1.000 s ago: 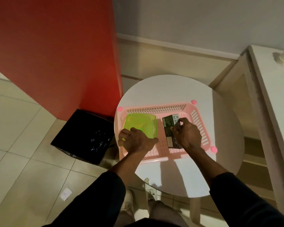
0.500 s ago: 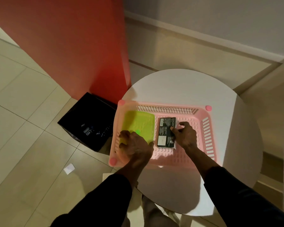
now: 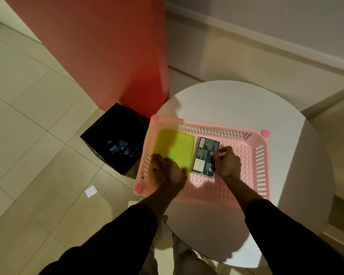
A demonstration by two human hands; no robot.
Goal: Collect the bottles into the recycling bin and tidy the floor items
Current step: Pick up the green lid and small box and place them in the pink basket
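Note:
A pink slotted basket (image 3: pixel 213 129) stands on a round white table (image 3: pixel 226 100). In its left part lies a flat lime-green container (image 3: pixel 177 143), and my left hand (image 3: pixel 167 171) rests on that container's near edge, blurred, fingers spread over it. To the right of it lies a dark printed box (image 3: pixel 204 155). My right hand (image 3: pixel 227 163) pinches the box's right edge between thumb and curled fingers. On the floor left of the table sits a black bin (image 3: pixel 99 135) with plastic bottles (image 3: pixel 117 148) faintly visible inside.
A small white paper scrap (image 3: pixel 91 191) lies on the floor tiles near the bin. A red wall panel (image 3: pixel 107 56) stands right behind the bin. A pale skirting and wall run behind the table. My legs are under the table's near edge.
The view has swung left and tilted down. The dark box has turned square beside the green container and settled flat. My left hand has slid toward the basket's near left corner.

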